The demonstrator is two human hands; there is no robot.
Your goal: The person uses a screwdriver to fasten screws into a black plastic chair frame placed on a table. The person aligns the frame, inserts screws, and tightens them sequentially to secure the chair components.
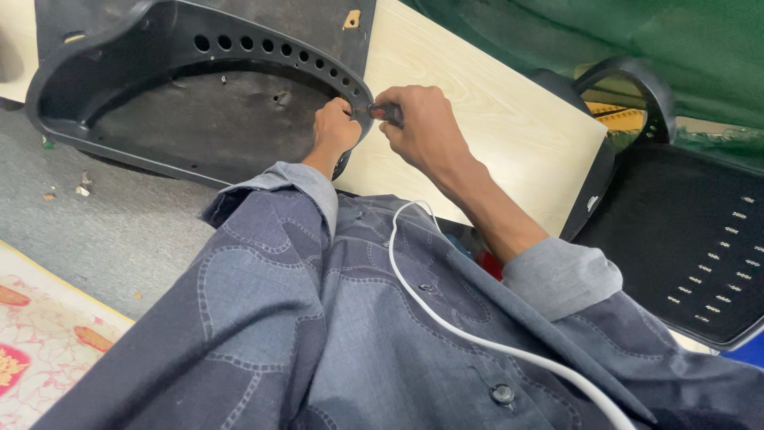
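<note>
Grey floor (pixel 119 231) with pale wooden board (pixel 493 127) far centre | black plastic chair shell (pixel 191 80) far left | left hand (pixel 334 127) grip closed on shell's right rim | right hand (pixel 426 127) grip closed around dark-handled tool (pixel 387 114) touching that rim | white cable (pixel 446 318) near

Furniture workshop, chair parts (pixel 199 87) (floor-strewn)

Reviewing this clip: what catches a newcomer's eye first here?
Both hands meet at centre top: the left hand grips the rim of a black plastic shell, and the right hand holds a dark-handled tool against it. A white cable crosses the grey shirt below.
</note>
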